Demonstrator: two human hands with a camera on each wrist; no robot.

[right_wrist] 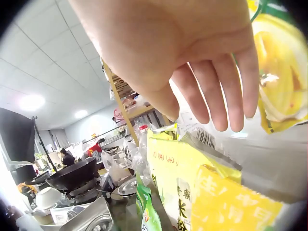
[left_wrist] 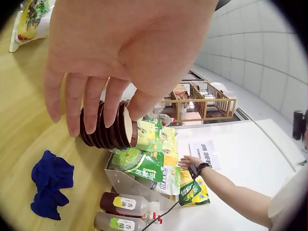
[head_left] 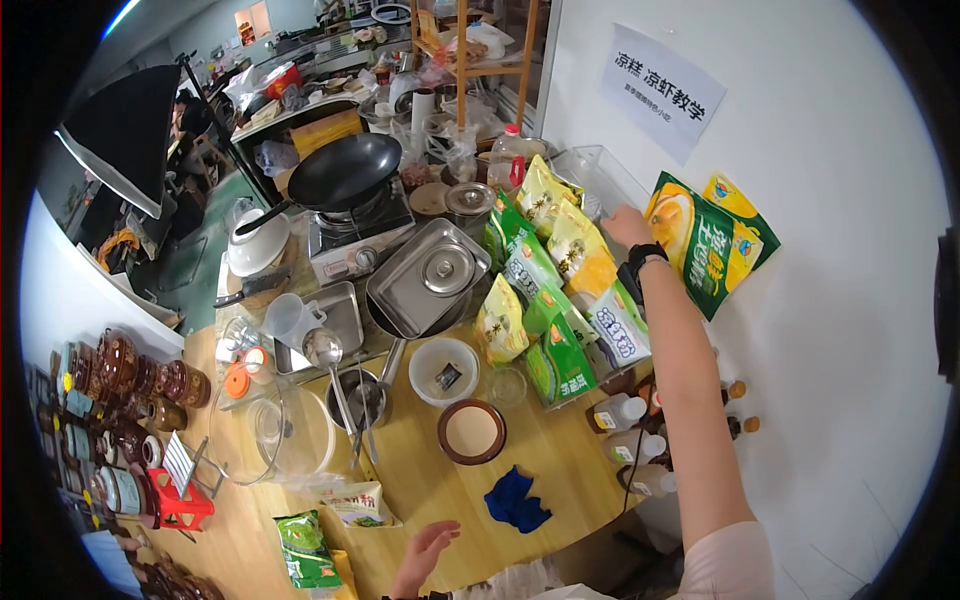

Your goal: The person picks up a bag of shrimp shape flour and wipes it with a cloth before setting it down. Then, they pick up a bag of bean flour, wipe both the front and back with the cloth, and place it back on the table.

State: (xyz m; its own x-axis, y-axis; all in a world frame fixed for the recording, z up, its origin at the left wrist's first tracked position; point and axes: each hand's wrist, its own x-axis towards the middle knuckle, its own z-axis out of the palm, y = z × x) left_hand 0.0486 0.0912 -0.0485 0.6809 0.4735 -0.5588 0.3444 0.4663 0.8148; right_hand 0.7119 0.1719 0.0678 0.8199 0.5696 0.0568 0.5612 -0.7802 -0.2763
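Observation:
My right hand [head_left: 628,228] reaches over the packets in a clear bin by the wall, beside a yellow packet [head_left: 580,245]. In the right wrist view the fingers of this hand [right_wrist: 192,53] hang extended above yellow packets [right_wrist: 168,168], holding nothing visible. My left hand [head_left: 425,555] hovers at the table's near edge, fingers loosely extended and nothing in them. Seen from the left wrist, that hand [left_wrist: 115,53] partly covers a stack of brown bowls [left_wrist: 126,127]. A blue cloth [head_left: 516,500] lies near it on the table, below the brown bowls [head_left: 472,432].
Green packets [head_left: 560,365] stand at the bin's front. Bottles [head_left: 618,412] stand right of it. A wok [head_left: 345,172] sits on a stove, with metal trays [head_left: 420,280] nearby. At left are a glass bowl [head_left: 250,430] and loose packets [head_left: 305,550]. Green-yellow packets [head_left: 705,240] hang on the wall.

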